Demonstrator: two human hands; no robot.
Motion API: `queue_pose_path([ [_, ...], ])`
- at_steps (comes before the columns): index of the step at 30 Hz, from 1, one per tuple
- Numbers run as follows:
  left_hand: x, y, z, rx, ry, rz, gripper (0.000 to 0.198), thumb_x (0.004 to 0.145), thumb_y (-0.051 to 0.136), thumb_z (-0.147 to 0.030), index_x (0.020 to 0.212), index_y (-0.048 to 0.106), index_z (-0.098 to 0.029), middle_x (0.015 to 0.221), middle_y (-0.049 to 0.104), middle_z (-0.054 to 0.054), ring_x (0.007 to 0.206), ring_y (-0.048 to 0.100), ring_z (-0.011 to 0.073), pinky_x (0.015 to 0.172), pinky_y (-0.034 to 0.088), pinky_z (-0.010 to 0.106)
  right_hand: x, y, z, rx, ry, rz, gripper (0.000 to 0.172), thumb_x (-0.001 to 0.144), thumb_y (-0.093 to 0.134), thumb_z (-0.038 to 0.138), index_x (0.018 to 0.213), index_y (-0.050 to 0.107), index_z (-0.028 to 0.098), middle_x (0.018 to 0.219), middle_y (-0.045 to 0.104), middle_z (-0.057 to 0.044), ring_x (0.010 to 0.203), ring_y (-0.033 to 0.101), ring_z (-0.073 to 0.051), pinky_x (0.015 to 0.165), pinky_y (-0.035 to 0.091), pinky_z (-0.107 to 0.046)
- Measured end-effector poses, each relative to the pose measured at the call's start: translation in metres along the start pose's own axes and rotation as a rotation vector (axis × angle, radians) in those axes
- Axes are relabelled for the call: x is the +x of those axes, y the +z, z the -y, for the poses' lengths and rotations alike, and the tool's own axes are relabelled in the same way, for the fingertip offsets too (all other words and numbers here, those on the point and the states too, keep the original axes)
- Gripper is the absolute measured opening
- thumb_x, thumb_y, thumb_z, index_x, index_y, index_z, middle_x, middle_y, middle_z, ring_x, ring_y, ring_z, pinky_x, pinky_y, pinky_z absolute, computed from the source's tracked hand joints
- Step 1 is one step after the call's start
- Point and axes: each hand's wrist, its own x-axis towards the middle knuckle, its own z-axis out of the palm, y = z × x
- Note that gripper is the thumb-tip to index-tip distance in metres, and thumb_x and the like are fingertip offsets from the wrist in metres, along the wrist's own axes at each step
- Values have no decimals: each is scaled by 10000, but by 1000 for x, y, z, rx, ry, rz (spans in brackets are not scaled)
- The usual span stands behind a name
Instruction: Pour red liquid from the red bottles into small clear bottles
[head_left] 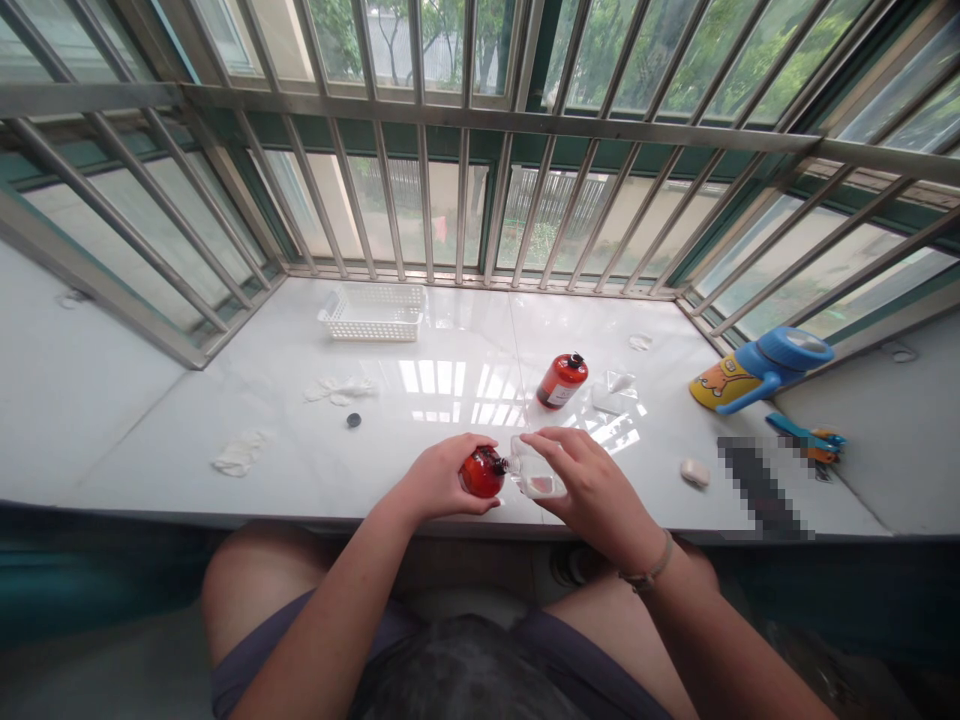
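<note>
"Red bottle [475, 482]: where is it, and who has it?"

"Lower centre of the frame, above the counter's near edge. The left hand [439, 478] is curled around it, neck pointing right."

"And the right hand [589, 490]?"

"Partly closed, fingers and thumb around a clear bottle [536, 470]. The two necks meet or nearly meet; I can't tell if they touch."

"How far along, then?"

"Both necks look uncovered, and a black cap [354, 421] lies left of centre, though whose it is I can't say. The clear bottle looks mostly unfilled, so I'd judge most of any transfer remains, then closing up."

"Anything in the way?"

"Fingers hide part of both bottles. Just beyond, right of centre, stand another red bottle [562, 382] and a clear packet [615, 393]. Crumpled white pieces [341, 390] lie to the left, a white basket [373, 315] upper left of centre, and a blue-and-yellow flask [757, 370] far right."
</note>
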Motion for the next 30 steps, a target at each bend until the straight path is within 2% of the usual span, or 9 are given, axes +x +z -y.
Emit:
queue_pose_path([
  [30,0,0,0,-13,-9,-6,753,674,929,-430,1360,645,-306,1333,729,49,1187,709,305,1054,564,418,4,-1,-1,-32,-25,0,698,885,749,140,1523,517,301,1350,640,-125,1204,623,-345,1024,569,-545],
])
